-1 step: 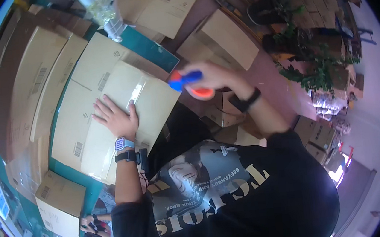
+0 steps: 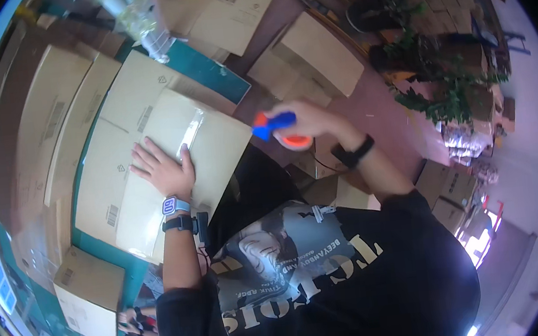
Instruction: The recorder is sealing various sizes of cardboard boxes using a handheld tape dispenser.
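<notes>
Blurred tape dispenser (image 2: pixel 279 121) shifted rightward, right fingers (image 2: pixel 284 109) gripping it, left fingers (image 2: pixel 153 149) spread on carton (image 2: pixel 221 133)

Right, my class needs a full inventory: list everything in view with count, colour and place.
Cardboard box with taped seam: one, tan, centre-left
Flat rectangular tabletop: one, green, beneath that box
Large cardboard pieces: several, brown, left
Small cardboard box: one, tan, lower left
Other cardboard boxes: several, brown, top and right
Leafy potted plants: at least two, green, upper right
Handheld plastic tool, likely a tape dispenser: one, blue and orange, right hand
Co-worker's hand: at least one, lower left
Rim items: too blurred to count
Square smartwatch: one, pale-blue strap, left wrist
Wristbands: two, black, one per wrist
T-shirt: one, black, printed, lower centre
Left hand: one, bare, flat on box
Right hand: one, bare, gripping tool
</notes>
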### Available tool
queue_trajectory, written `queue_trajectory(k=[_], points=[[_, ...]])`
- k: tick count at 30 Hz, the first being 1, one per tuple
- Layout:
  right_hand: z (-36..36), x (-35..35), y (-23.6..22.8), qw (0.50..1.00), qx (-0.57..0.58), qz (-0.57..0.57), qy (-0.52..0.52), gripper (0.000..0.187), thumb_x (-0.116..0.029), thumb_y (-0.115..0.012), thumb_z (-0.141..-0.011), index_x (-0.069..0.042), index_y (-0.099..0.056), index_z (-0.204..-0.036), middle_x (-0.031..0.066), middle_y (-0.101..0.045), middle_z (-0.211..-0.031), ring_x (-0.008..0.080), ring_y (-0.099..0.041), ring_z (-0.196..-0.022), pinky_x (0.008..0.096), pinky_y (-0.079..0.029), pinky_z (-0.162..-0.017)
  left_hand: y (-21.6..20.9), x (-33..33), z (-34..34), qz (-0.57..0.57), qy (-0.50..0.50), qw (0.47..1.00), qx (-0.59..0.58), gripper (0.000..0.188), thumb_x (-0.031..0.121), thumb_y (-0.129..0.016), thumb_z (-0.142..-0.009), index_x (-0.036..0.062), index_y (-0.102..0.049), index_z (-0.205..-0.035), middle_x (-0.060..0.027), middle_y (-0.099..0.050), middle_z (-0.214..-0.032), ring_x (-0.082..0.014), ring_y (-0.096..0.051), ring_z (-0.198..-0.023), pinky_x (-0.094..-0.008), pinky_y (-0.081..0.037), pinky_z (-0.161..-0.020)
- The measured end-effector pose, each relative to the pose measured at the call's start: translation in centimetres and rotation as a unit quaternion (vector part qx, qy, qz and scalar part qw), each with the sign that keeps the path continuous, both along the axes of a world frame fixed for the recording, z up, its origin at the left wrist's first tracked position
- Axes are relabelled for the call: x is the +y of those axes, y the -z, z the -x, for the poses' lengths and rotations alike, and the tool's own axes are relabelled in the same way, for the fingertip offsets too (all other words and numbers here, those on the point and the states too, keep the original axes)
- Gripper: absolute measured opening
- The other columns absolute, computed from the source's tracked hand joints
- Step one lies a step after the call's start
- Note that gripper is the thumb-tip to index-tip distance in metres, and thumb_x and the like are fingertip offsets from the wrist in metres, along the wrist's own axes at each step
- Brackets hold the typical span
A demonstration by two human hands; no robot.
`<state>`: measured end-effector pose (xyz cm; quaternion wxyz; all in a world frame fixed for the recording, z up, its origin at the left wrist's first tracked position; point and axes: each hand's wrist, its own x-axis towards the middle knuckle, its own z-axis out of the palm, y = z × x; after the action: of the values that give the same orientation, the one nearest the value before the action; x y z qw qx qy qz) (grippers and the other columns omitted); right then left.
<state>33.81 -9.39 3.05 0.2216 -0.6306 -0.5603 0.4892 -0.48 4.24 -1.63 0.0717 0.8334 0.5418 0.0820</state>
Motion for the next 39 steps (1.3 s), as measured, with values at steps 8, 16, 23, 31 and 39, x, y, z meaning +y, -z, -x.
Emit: queue_trajectory(k=[8, 16, 23, 31, 39], points=[[5.5, -4.8, -2.2, 0.977, -0.182, 0.018, 0.111, 0.053, -0.031, -0.080, -0.076, -0.012, -0.066, -0.123, 0.0187, -0.072, -0.100, 0.0375, -0.070, -0.094, 0.0448, -0.055, -0.084, -2.1, -2.5, -10.3, 0.050, 0.452, 0.882, -0.125, 0.049, 0.024, -0.057, -0.091, -0.0004, -0.053, -0.133, -0.0224, -0.052, -0.137, -0.0389, -0.041, -0.137, -0.0573, -0.020, -0.118], [8.4, -3.0, -3.9, 0.937, -0.335, 0.072, 0.062, 0.038, -0.021, -0.074, -0.073, -0.013, -0.070, -0.109, 0.0175, -0.072, -0.092, 0.0370, -0.071, -0.087, 0.0485, -0.058, -0.073, -1.0, -3.2, -12.3, 0.030, 0.461, 0.875, -0.146, 0.034, 0.026, -0.055, -0.092, 0.0020, -0.067, -0.113, -0.0137, -0.067, -0.111, -0.0311, -0.058, -0.112, -0.0522, -0.027, -0.115], [12.1, -6.1, 4.7, 0.787, -0.567, 0.230, -0.077, 0.032, -0.030, -0.072, -0.074, -0.012, -0.075, -0.101, 0.0061, -0.070, -0.099, 0.0226, -0.067, -0.093, 0.0407, -0.052, -0.066, -1.7, -4.2, -14.4, 0.024, 0.431, 0.894, -0.121, 0.032, 0.031, -0.053, -0.095, 0.0058, -0.070, -0.103, -0.0133, -0.068, -0.112, -0.0335, -0.057, -0.114, -0.0506, -0.030, -0.113], [12.8, -27.0, 11.2, 0.878, -0.262, 0.347, 0.203, 0.029, -0.029, -0.077, -0.062, -0.010, -0.076, -0.083, 0.0108, -0.074, -0.083, 0.0290, -0.073, -0.085, 0.0428, -0.057, -0.069, -3.1, -4.2, -17.9, 0.199, 0.240, 0.944, 0.109, 0.045, 0.028, -0.062, -0.081, 0.0016, -0.065, -0.117, -0.0223, -0.063, -0.123, -0.0380, -0.052, -0.124, -0.0557, -0.025, -0.116], [5.3, -26.5, 7.7, 0.842, -0.226, 0.373, 0.319, 0.048, -0.041, -0.078, -0.065, -0.010, -0.072, -0.102, 0.0151, -0.073, -0.103, 0.0332, -0.071, -0.096, 0.0436, -0.056, -0.079, -1.3, 10.4, -12.2, 0.116, 0.223, 0.968, -0.014, 0.043, 0.027, -0.059, -0.088, -0.0015, -0.059, -0.121, -0.0216, -0.060, -0.128, -0.0400, -0.053, -0.124, -0.0508, -0.036, -0.109]])
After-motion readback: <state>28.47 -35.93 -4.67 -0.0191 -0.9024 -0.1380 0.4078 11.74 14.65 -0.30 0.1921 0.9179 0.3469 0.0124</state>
